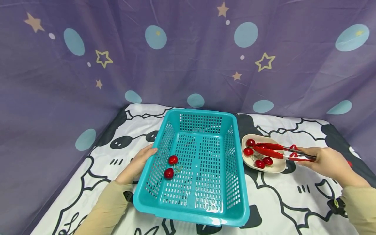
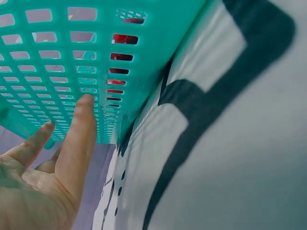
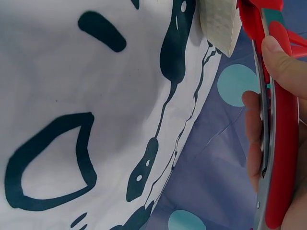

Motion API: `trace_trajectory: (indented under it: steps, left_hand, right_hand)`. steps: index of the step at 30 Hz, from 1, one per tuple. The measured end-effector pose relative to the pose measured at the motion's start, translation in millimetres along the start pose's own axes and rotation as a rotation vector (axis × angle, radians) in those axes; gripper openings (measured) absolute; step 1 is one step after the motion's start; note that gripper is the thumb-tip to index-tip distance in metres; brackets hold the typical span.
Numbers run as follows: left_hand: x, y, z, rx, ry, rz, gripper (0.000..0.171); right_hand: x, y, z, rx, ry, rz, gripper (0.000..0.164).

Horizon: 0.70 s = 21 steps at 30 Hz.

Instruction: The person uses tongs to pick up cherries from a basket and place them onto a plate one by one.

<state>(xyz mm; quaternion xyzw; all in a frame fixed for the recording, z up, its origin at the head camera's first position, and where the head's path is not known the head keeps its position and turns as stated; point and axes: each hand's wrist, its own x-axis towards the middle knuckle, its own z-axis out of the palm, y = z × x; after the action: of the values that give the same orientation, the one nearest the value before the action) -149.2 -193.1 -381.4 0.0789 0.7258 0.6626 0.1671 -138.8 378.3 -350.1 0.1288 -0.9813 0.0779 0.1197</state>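
Note:
My left hand (image 1: 140,163) is at the left side of a turquoise plastic basket (image 1: 196,192). In the left wrist view its fingers (image 2: 79,139) are extended against the perforated outer wall. Two red cherries (image 1: 168,173) with stems lie inside, near that wall. On the right, my right hand (image 1: 327,163) grips red-and-metal tongs (image 1: 268,152), pointing left over a cream dish (image 1: 277,168). Several cherries (image 1: 259,164) sit in the dish around the tong tips. I cannot tell if the tips hold a cherry. The right wrist view shows the thumb (image 3: 274,45) along the tongs' handle.
A white cloth (image 1: 97,192) with black cartoon drawings covers the table. The dish stands close beside the basket's right wall. Behind the table hangs a purple curtain (image 1: 188,75) with stars and blue ovals.

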Motion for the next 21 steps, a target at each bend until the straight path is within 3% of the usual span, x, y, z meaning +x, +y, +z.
trace_trajectory:
  steps: [6, 13, 21]
  left_hand:
    - [-0.6, -1.8, -0.2, 0.001, -0.008, 0.011, 0.06]
    - [0.0, -0.9, 1.0, -0.02, -0.015, 0.013, 0.06]
    - [0.9, -0.8, 0.3, -0.018, -0.006, 0.002, 0.06]
  right_hand:
    - [5.8, 0.4, -0.7, -0.012, -0.069, -0.022, 0.052]
    - [8.8, -0.4, 0.9, 0.002, -0.151, 0.025, 0.055]
    - [10.4, 1.0, 2.1, -0.01, -0.161, 0.009, 0.055]
